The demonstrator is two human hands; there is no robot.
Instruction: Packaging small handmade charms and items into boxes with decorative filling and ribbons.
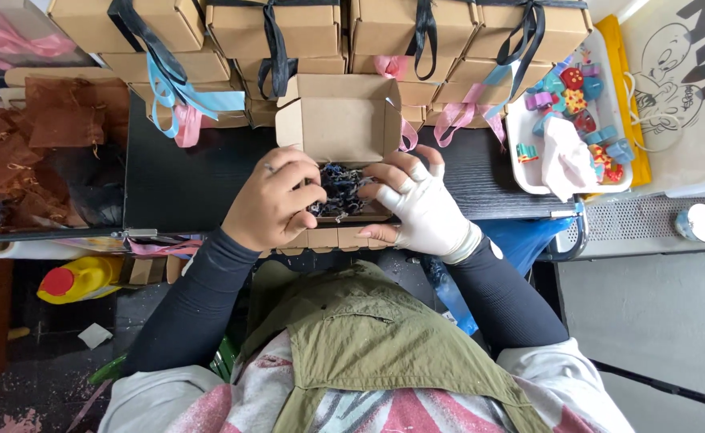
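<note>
Filling step: both my hands, left (271, 210) bare and right (418, 210) gloved, press dark shredded filler (339, 189) into the open box (340, 128), fingers curled around it; next, I judge, level the filler.

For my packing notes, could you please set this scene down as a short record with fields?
Left hand: bare left hand pressing into dark shredded filler
Right hand: gloved right hand on the filler's other side
Container: open cardboard box, lid flap upright, on a black table
Behind: stacked closed boxes tied with ribbons
Right side: white tray of colourful small toys
Left side: brown mesh pouches
</note>
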